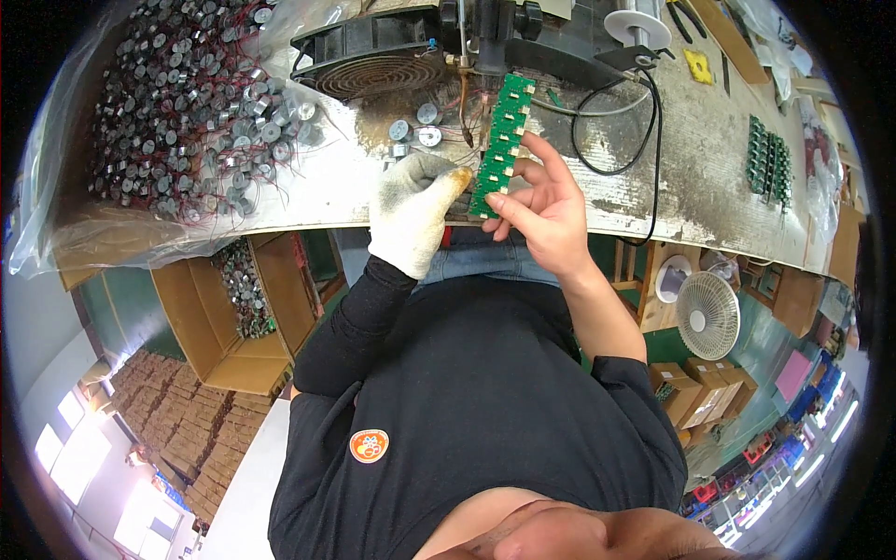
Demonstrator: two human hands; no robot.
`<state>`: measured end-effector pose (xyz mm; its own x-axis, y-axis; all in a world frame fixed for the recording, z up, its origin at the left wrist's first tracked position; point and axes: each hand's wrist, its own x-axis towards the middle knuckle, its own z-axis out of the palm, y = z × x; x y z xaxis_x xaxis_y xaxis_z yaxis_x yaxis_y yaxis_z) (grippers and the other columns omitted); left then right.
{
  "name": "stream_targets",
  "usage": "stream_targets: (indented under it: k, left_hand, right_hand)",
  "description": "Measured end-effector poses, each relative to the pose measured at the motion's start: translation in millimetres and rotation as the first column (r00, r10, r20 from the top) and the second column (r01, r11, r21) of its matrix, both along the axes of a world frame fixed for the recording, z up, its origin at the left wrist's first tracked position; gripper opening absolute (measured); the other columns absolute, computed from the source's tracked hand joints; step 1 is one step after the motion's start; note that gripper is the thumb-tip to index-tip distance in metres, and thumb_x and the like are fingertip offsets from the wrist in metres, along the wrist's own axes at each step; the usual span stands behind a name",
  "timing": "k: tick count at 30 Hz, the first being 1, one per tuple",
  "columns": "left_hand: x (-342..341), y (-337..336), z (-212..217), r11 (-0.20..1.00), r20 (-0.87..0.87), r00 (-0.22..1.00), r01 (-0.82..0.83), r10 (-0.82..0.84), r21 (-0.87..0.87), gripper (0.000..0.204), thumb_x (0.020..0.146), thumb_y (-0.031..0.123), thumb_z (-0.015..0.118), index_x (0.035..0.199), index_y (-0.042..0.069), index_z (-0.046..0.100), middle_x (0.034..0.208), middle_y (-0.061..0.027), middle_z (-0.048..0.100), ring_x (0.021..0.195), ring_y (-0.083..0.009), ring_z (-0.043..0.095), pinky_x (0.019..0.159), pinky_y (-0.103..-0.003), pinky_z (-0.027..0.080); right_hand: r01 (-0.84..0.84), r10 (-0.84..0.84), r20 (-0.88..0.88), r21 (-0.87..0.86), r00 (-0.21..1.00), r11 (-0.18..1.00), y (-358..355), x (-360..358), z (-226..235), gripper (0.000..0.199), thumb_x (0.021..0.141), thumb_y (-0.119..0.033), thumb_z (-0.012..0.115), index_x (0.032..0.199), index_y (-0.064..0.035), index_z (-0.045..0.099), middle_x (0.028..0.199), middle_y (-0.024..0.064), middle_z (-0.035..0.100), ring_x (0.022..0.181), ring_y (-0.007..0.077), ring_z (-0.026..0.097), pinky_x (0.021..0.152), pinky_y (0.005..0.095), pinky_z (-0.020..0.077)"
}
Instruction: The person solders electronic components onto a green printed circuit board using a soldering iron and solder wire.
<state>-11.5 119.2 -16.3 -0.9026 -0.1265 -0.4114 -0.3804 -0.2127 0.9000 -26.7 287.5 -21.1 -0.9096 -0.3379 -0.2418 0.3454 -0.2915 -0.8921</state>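
A long green circuit board strip [504, 145] with small pale parts along it is held upright, at a slight tilt, over the bench's near edge. My bare right hand [551, 210] grips its lower end between thumb and fingers. Close to the strip's left edge is my left hand [411, 210], in a white glove with a stained thumb tip. Its fingers are closed, and what they pinch is hidden. Several small round silver motors [428, 136] lie just beyond the glove. A thin soldering iron tip [467, 131] points down left of the strip.
A heap of motors with red wires [187, 103] covers the bench's left on plastic film. A black fan [373, 65] and solder spool [637, 28] stand behind. A black cable [658, 140] loops at right, near more green boards [768, 163]. An open carton [201, 308] sits below left.
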Motion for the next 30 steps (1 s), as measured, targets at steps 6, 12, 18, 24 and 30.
stream_targets:
  k: [6,12,18,24,30]
  left_hand:
    - [-1,-1,-3,0.999,-0.017,1.000,0.020,-0.021,-0.049,0.014,0.083,0.010,0.064,0.086,-0.003,0.063,0.078,-0.0069,0.064,0.071,-0.0110,0.060,0.065,-0.025,0.048]
    - [-2,0,-3,0.994,-0.022,0.999,0.030,-0.033,-0.109,0.014,0.082,0.011,0.064,0.085,-0.003,0.063,0.076,-0.0068,0.064,0.070,-0.0108,0.059,0.063,-0.025,0.047]
    - [-4,0,3,0.996,-0.002,0.999,0.041,-0.041,-0.077,0.012,0.083,0.010,0.064,0.088,-0.001,0.063,0.079,-0.0057,0.064,0.071,-0.0104,0.060,0.064,-0.024,0.048]
    - [-3,0,-2,0.994,-0.023,0.999,0.033,-0.036,-0.105,0.016,0.081,0.011,0.064,0.086,-0.003,0.064,0.077,-0.0067,0.064,0.070,-0.0103,0.059,0.062,-0.025,0.047]
    - [-1,-2,-7,0.993,-0.018,0.999,0.042,-0.044,-0.114,0.015,0.081,0.011,0.066,0.085,-0.003,0.064,0.076,-0.0062,0.065,0.069,-0.0101,0.059,0.061,-0.026,0.047]
  right_hand:
    - [-0.010,0.010,0.010,-0.006,1.000,1.000,1,0,0,0.069,0.082,0.009,0.061,0.140,-0.0036,0.026,0.106,0.0180,0.055,0.066,0.0201,0.066,0.050,0.0234,0.0510]
    - [-0.006,0.006,0.007,-0.013,1.000,1.000,2,0,3,0.068,0.082,0.009,0.060,0.140,-0.0041,0.027,0.106,0.0177,0.055,0.066,0.0194,0.066,0.050,0.0229,0.0508]
    - [-0.007,0.007,-0.011,-0.036,1.000,0.999,2,-1,6,0.068,0.082,0.009,0.060,0.140,-0.0041,0.028,0.106,0.0177,0.055,0.066,0.0197,0.066,0.050,0.0231,0.0508]
    - [-0.002,0.001,-0.022,-0.015,1.000,1.000,1,0,1,0.069,0.081,0.013,0.058,0.140,-0.0030,0.027,0.108,0.0207,0.057,0.064,0.0202,0.066,0.048,0.0247,0.0513]
    - [0.016,-0.016,0.016,0.001,1.000,1.000,-3,2,1,0.069,0.081,0.011,0.060,0.140,-0.0040,0.028,0.107,0.0191,0.057,0.064,0.0200,0.065,0.048,0.0248,0.0511]
